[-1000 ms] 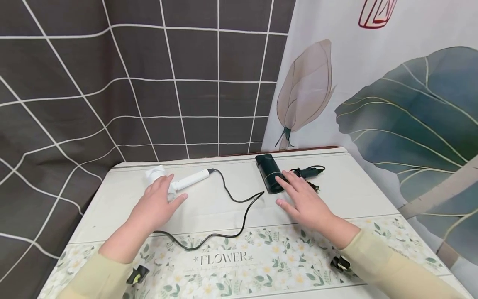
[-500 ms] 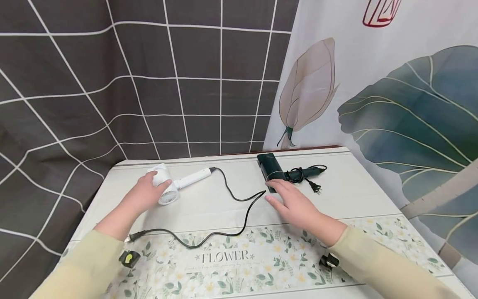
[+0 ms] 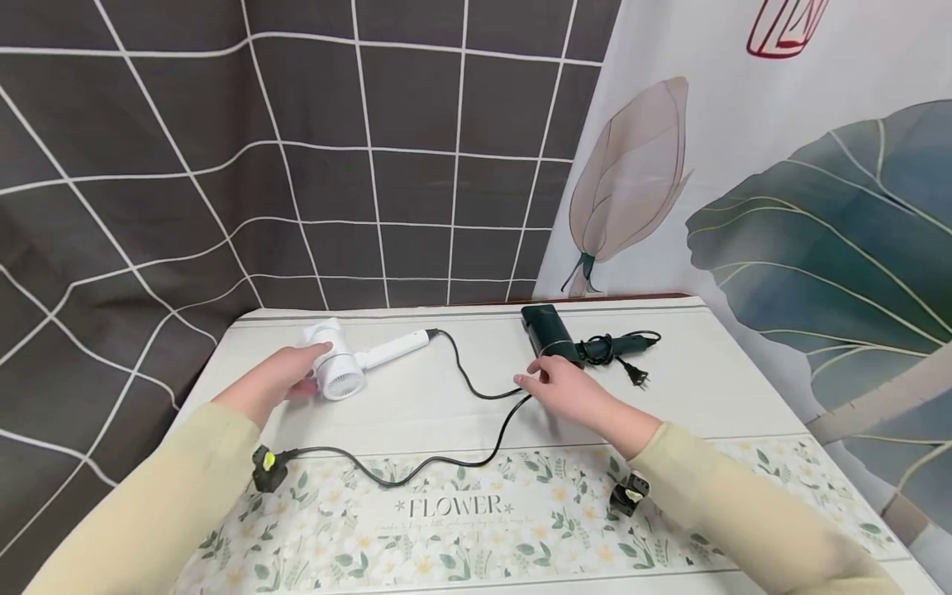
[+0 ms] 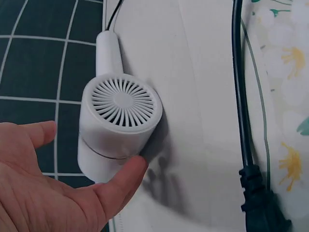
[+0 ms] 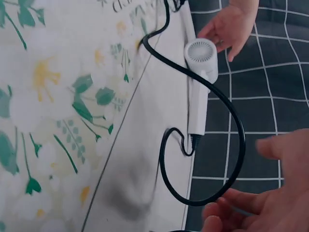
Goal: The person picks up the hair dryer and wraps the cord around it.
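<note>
Curving loosely, left hand [image 3: 283,376] sits beside the white hairdryer [image 3: 340,364] and right hand [image 3: 567,390] near the black cord [image 4: 240,82], both unclenched

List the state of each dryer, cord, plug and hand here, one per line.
White hair dryer: lying on the table
White dryer's cord: unwound, in loose bends
Black hair dryer: lying down
Black dryer's cord: bundled at the handle
Black dryer's plug: unplugged, prongs bare
Left hand: spread at the white dryer's head
Right hand: at the white dryer's cord, thumb apart
</note>
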A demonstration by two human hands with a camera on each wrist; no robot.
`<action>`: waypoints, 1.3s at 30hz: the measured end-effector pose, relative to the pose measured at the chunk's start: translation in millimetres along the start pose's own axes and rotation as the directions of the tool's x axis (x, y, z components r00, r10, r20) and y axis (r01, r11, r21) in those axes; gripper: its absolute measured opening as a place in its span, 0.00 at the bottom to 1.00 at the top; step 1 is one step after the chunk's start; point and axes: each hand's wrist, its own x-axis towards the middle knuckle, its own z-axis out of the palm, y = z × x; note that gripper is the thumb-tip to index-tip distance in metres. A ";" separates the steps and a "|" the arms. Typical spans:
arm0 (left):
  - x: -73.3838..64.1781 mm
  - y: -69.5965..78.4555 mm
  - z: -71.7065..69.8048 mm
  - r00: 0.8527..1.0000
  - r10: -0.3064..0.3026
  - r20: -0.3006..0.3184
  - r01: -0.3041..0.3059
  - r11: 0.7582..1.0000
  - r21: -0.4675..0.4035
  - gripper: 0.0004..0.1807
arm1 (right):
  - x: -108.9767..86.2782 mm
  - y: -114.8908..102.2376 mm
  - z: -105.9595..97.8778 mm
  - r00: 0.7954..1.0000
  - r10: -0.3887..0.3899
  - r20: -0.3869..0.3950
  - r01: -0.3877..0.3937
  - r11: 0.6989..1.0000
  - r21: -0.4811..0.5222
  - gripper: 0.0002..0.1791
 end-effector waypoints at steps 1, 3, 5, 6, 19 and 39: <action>1.7 -0.3 1.1 1.000 -0.012 0.008 0.013 0.999 -0.050 0.44 | 1.5 0.0 0.3 1.000 0.010 0.019 -0.010 1.000 -0.019 0.29; 5.9 -0.1 4.2 0.999 -0.029 0.020 0.031 0.992 -0.119 0.44 | 3.0 1.0 0.3 0.998 0.039 0.054 -0.037 0.998 -0.051 0.29; 10.3 -0.6 7.1 0.999 -0.029 0.026 0.033 0.986 -0.165 0.43 | 3.5 1.9 0.6 0.994 0.063 0.085 -0.056 0.995 -0.078 0.30; 12.4 -0.4 8.2 0.999 -0.038 0.022 0.042 0.982 -0.183 0.42 | 3.4 2.1 0.7 0.993 0.073 0.098 -0.064 0.994 -0.087 0.30; 28.8 -1.1 10.2 0.999 -0.024 0.024 0.027 0.987 -0.159 0.41 | 8.2 10.8 10.2 0.976 0.110 0.188 -0.075 0.981 -0.179 0.25; 37.0 2.7 15.7 0.997 0.071 -0.003 -0.069 0.968 -0.242 0.41 | 8.6 17.9 23.5 0.988 0.038 0.146 -0.013 0.985 -0.174 0.14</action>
